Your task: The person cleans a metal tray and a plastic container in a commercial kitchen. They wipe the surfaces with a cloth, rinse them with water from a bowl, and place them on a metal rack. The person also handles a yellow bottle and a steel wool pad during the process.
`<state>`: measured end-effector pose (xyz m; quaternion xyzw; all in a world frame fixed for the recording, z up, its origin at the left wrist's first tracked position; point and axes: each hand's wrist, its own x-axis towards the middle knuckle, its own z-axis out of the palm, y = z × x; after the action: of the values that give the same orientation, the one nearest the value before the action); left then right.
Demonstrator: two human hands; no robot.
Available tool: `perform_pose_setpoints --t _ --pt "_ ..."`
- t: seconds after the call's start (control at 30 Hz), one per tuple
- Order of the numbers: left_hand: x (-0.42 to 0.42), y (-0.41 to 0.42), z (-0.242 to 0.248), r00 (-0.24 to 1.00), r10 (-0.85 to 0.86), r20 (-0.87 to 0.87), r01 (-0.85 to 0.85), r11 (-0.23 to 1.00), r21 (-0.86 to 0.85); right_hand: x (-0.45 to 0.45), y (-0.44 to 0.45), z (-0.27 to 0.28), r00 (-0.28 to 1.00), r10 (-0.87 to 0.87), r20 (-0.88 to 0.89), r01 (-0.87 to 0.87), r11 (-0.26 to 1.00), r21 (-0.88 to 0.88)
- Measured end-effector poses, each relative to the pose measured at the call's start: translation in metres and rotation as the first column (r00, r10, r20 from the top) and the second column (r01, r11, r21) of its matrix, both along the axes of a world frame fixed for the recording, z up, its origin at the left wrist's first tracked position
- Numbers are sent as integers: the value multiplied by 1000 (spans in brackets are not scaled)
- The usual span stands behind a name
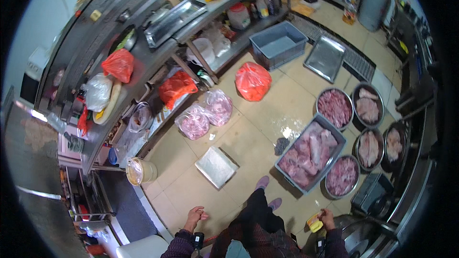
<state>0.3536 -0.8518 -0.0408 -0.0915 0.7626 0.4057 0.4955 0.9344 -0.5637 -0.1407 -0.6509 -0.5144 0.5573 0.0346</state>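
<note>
My right hand (326,218) is at the lower right, its fingers on a small yellow pack (314,224); the kind of pack is too small to tell. My left hand (195,217) hangs over the tiled floor at the lower middle, fingers loosely bent and apart, with nothing in it. Ahead of my right side, a grey plastic crate (339,146) stands on the floor, filled with large pieces of raw meat (312,150). Beside it is a round metal basin (343,177) of smaller meat pieces. A white block-like package (216,167) lies on the floor ahead of my left hand.
More metal basins of meat (335,108) stand along the right. Clear bags of meat (193,122), a red bag (253,81), an empty grey crate (279,44) and a metal tray (325,58) lie farther off. A beige bucket (141,171) stands near the steel counter (143,73).
</note>
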Motion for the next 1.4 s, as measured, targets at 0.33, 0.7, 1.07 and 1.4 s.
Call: perform_pose_setpoints --t 0.33,0.7,1.07,1.4 --pt "-92 -25 21 975 173 -142 -157 981 118 -119 94 48 995 -11 -98 -1 993 -118" --pt "-227 69 15 983 159 -93 -139 971 193 -250 159 93 872 446 201 -471 876 102" --pt "-278 230 35 991 40 -127 -6 966 259 -241 204 74 886 360 291 -378 926 6" --pt "-326 372 119 972 62 -229 39 910 413 -231 246 28 960 276 -44 -267 952 147"
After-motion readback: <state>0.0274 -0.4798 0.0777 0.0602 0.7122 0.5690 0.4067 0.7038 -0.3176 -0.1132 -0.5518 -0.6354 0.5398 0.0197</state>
